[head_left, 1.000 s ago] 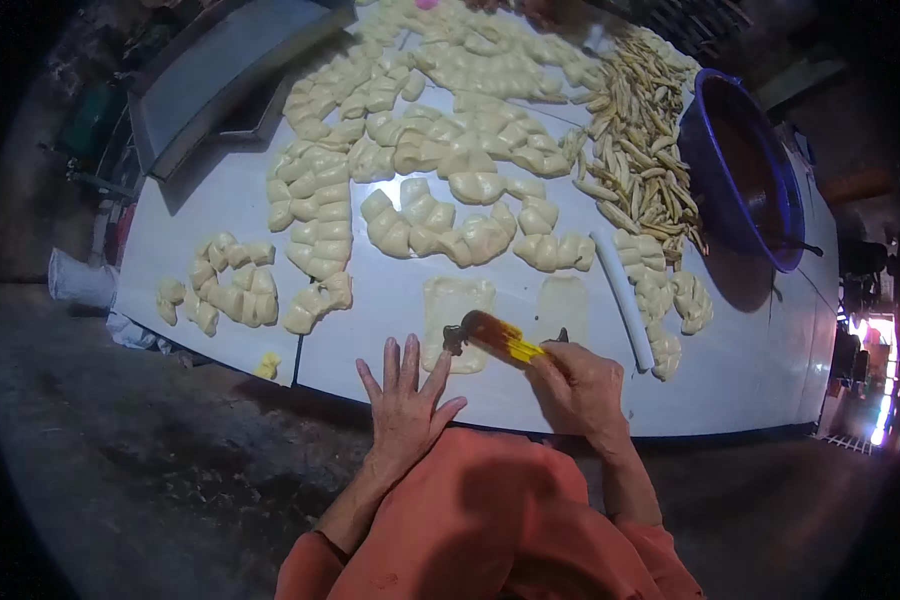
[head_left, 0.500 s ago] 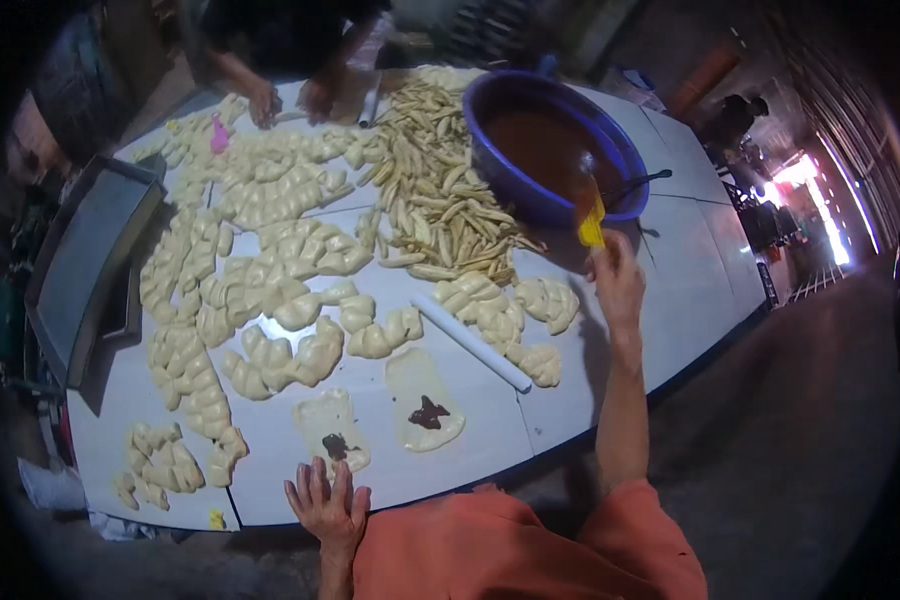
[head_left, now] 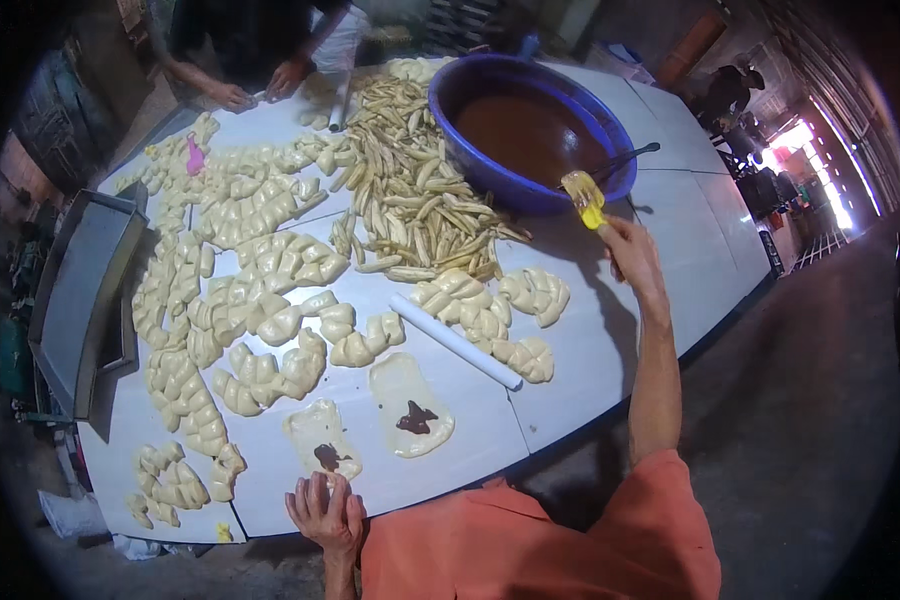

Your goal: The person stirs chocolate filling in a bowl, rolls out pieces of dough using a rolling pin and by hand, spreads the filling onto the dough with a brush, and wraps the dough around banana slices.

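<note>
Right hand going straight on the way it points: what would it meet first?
Most likely the near side of the blue basin, with the yellow spatula in the right hand leading; depth is unclear, so it might pass over instead.

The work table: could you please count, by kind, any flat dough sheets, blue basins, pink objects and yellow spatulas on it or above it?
Flat dough sheets: 2
Blue basin: 1
Pink object: 1
Yellow spatula: 1
Total: 5
</note>
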A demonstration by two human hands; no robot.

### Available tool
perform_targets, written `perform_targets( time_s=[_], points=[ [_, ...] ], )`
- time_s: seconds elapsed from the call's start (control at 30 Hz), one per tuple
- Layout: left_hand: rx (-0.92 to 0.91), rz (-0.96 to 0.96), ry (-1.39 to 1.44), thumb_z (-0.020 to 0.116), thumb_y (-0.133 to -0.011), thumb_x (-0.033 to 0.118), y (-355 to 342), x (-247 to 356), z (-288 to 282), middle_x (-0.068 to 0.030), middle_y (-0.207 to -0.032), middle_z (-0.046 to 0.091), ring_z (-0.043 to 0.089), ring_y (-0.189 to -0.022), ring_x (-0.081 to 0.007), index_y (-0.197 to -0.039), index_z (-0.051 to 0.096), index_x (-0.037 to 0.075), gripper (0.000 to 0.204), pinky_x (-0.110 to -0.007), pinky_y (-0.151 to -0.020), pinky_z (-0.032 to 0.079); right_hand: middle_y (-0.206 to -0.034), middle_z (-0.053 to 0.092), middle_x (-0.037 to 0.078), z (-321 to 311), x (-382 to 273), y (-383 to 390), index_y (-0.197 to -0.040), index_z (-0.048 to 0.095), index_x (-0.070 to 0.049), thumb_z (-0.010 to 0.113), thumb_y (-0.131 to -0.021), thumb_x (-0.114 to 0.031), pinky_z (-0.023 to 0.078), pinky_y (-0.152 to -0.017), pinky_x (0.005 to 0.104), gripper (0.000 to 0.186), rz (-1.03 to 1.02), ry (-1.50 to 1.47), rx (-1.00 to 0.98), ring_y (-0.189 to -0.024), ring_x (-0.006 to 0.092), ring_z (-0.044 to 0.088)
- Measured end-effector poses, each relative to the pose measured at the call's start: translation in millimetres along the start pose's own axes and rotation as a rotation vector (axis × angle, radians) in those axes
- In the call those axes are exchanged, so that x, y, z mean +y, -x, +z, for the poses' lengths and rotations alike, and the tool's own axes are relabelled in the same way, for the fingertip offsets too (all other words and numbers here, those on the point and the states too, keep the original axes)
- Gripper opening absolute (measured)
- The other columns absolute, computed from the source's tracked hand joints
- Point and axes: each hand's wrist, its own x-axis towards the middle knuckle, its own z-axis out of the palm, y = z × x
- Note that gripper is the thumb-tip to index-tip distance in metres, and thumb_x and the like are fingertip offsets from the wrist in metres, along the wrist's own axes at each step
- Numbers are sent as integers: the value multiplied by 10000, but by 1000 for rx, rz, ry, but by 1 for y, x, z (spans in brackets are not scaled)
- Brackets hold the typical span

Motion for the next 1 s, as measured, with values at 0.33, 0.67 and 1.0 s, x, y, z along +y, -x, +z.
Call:
perform_targets(
  time_s=[0.33,0.67,1.0],
  points=[
    [31,-3,36,631,-896,353,8,-8,5,-177,-1392,581,493,-1329,-414,-1325,581,112,494,-626,-1140,292,-753,673,43,70,82,19,-1143,727,6,736,-907,-256,435,-532,255,353,29,-298,-118,-598,86,570],
    [14,-65,14,593,-907,339,4,-3,4,-186,-1429,554,498,-1335,-413,-1364,541,88,524,-618,-1142,298,-957,757,154,103,64,2,-1036,776,-28,731,-828,-201,548,-771,374,274,-363,71,-171,-849,280,726],
    [26,-99,-8,560,-880,323,2,3,2,-192,-1402,570,510,-1308,-425,-1324,597,85,506,-613,-1128,321,-865,736,132,99,56,4,-957,789,-52,716,-813,-204,542,-731,381,222,-440,45,-212,-784,289,705]
  ],
)
